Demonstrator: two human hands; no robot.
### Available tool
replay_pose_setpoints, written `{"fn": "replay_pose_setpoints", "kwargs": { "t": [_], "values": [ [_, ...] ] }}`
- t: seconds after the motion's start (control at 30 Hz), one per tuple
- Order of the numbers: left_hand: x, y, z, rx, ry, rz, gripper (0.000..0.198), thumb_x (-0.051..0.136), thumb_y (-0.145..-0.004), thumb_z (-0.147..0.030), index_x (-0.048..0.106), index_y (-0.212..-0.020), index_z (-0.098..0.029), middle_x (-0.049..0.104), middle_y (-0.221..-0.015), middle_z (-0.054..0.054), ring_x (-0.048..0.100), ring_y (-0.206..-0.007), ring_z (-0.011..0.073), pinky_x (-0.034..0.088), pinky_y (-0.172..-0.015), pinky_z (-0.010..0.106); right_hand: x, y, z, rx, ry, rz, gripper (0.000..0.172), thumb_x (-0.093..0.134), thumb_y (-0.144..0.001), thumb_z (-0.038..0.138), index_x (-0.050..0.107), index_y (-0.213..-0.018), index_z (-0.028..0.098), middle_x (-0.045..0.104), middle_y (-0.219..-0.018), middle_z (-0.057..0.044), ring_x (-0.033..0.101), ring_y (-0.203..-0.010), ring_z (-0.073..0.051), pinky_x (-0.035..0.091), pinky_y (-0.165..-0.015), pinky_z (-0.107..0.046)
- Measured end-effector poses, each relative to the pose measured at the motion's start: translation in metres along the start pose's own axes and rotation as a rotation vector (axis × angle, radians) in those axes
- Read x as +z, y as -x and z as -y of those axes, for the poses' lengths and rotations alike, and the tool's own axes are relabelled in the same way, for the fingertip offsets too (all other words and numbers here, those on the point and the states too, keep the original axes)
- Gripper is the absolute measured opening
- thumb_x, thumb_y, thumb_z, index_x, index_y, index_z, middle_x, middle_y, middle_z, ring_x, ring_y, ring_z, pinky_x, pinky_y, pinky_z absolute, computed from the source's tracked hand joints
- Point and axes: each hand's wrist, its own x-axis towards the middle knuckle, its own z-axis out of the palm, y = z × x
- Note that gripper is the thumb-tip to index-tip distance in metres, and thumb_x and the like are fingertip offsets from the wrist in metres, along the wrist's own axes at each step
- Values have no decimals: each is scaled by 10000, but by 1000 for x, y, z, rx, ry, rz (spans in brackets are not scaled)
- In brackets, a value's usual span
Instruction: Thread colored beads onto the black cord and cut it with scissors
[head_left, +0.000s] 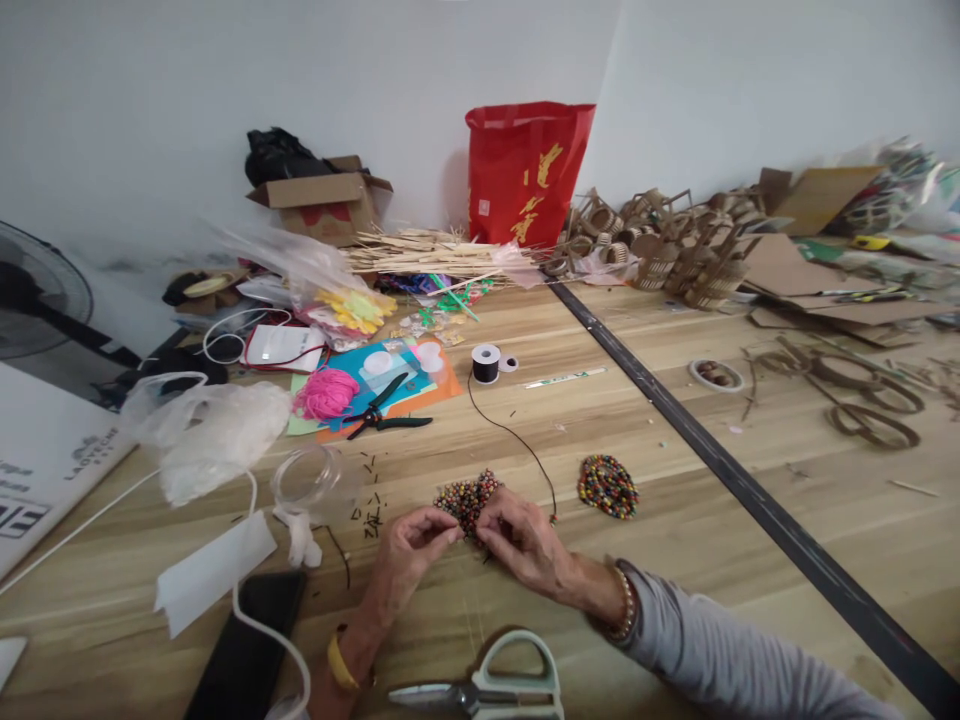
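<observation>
A bunched piece of small multicoloured beads point(466, 498) lies on the wooden table in front of me. My left hand point(415, 548) pinches at its near left edge, thumb against forefinger. From the right, my right hand point(527, 543) also closes its fingertips on the beadwork, a few centimetres from the left ones. What exactly sits between the fingertips is too small to make out. A black cord point(517, 438) runs from its spool point(486, 366) to beside my right hand. To the right rests a coiled string of beads point(609, 487). Scissors point(517, 680) lie nearest me.
Pliers point(386, 412) and pink yarn point(328, 392) lie on coloured sheets at left. A black phone point(247, 645) and white cable are near my left forearm. A dark strip point(652, 390) crosses the table. A red bag point(525, 170) and small woven baskets point(682, 260) stand behind.
</observation>
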Motion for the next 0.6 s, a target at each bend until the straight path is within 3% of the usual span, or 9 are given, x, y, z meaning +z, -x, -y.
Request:
{"fn": "replay_pose_setpoints", "kwargs": {
  "t": [0.6],
  "values": [
    [2,0,5,23,-15,48,130,701,-643,-267,704,-693,-147,734,-693,51,660,-644,181,535,-620,261,0,3,-1,-72,101,19,100,481,-904,185,561,-844,183,563,-734,-37,510,-667,-153,401,-581,-263]
  ]
}}
